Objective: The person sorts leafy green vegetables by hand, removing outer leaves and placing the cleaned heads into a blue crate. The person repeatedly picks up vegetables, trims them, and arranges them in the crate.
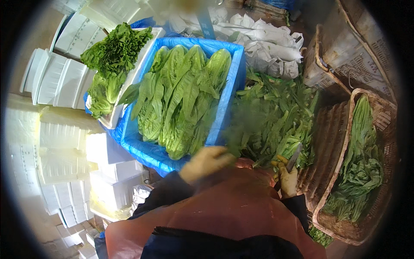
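Several heads of long-leaf lettuce [181, 100] lie side by side in a box lined with blue plastic film [231, 94]. My left hand [205, 162], in a pale yellow glove and blurred, is at the box's near right corner, beside blurred green leaves; whether it holds any is unclear. My right hand [287, 176], also gloved, grips a knife [295, 157] whose blade points up and away. Under the blade, a heap of loose leaves and lettuce [271, 119] spreads to the right of the box.
Curly lettuce [113, 48] rests on a white foam box at the left. White foam boxes [69, 81] are stacked beyond it. White sacks [271, 45] lie behind the leaf heap. At the right, a brown plastic crate [347, 142] holds more leafy greens [362, 162].
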The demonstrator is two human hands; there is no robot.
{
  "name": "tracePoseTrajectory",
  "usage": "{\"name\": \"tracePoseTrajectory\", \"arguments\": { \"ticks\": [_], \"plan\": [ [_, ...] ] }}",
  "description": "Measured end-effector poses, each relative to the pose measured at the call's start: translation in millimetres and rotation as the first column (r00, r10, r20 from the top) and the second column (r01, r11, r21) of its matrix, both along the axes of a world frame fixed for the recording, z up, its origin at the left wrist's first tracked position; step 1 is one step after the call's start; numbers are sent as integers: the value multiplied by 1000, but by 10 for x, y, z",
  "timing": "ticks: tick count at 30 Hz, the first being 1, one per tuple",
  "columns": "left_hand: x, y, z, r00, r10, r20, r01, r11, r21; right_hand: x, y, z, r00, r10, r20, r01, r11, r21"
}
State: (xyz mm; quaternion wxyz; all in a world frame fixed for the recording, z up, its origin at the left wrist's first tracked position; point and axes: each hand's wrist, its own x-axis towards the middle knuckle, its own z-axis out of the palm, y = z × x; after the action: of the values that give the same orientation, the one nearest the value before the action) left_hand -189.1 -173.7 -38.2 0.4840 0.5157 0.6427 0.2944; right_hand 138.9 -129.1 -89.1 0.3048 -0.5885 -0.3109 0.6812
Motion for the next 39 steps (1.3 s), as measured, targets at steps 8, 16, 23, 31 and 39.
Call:
{"name": "tracePoseTrajectory", "arguments": {
  "ticks": [8,16,23,31,39],
  "plan": [
    [-249,1094,230,874,393,-286,-240,861,449,-84,25,-37,999,26,44,-29,998,56],
    [-1318,2590,-175,509,104,-854,-118,992,50,-93,-59,-157,998,-6,64,10,998,-62],
    [-1747,3110,-330,720,39,-693,-224,958,-179,-63,18,-120,995,-63,72,66,997,-48],
    [-2269,3837,-285,674,-87,-733,-129,964,-233,-139,246,-85,997,-62,46,66,994,-84],
    [-1807,4005,13,999,3,47,23,839,-544,-109,329,-176,990,-138,24,140,973,-181]
  ]
}}
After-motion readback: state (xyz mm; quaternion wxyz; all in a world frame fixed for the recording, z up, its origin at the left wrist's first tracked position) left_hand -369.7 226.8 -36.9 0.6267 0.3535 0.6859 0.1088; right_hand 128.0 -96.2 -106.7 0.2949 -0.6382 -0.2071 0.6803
